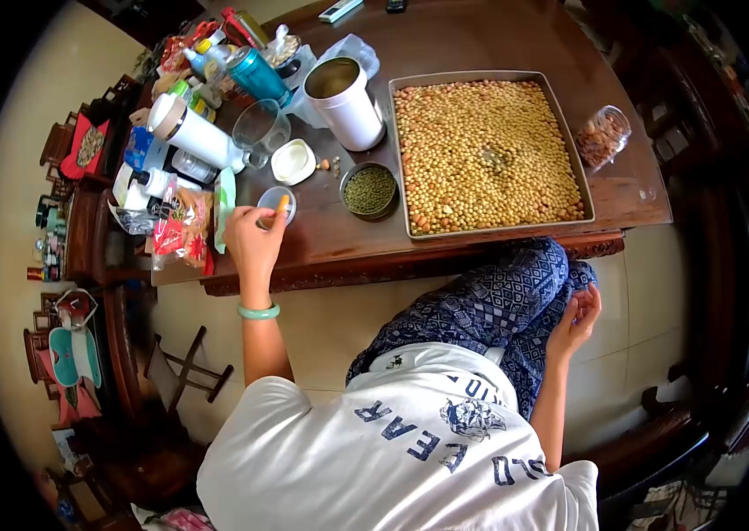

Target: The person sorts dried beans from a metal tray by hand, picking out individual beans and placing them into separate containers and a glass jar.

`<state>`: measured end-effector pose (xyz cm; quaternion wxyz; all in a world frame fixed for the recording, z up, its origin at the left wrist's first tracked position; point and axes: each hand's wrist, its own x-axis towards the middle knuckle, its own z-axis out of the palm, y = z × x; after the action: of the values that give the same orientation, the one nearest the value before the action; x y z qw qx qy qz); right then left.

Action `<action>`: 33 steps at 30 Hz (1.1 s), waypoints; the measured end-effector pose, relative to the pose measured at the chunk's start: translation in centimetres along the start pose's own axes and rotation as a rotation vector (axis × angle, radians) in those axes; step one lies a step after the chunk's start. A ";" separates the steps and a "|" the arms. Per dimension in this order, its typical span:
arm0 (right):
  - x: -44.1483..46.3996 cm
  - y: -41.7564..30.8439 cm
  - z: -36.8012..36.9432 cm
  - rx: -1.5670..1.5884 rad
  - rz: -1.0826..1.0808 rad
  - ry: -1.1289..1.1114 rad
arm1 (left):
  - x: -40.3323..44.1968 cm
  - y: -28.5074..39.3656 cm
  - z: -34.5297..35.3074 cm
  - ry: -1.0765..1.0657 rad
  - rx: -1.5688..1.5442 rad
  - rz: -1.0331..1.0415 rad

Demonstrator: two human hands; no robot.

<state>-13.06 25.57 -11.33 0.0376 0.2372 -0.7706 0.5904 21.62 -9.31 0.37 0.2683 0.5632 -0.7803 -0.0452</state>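
Observation:
My left hand (255,237), with a pale green bangle at the wrist, is at the table's front edge. Its fingertips pinch a small orange piece (283,203) over a small clear round container (277,205). My right hand (576,320) rests near my right knee, fingers loosely curled, and what it may hold is hidden. A large tray (491,155) of yellow beans lies on the table, with a round tin of green beans (369,190) at its left. A white lid (293,161) and a few small bits lie behind the container.
Behind the tin stands a white canister (344,104). A clear cup (261,131), a white bottle (190,133), a teal can (258,74) and snack packets (183,226) crowd the table's left side. Right of the tray, a glass jar of nuts (603,137) is tilted.

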 end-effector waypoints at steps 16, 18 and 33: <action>-1.3 1.4 0.2 -0.268 -0.065 -0.111 | -5.9 20.8 -11.1 -1.237 -1.829 0.545; -1.7 1.5 0.1 -0.217 -0.064 -0.098 | -6.6 23.0 -11.7 -1.401 -1.822 0.713; -1.8 1.1 0.3 -0.108 -0.027 -0.074 | -6.0 21.4 -8.5 -0.371 -1.720 0.674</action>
<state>-11.86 26.11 -12.98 0.0297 0.2671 -0.7989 0.5381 8.65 5.82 13.43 0.4625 -0.0998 -0.6311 -0.6147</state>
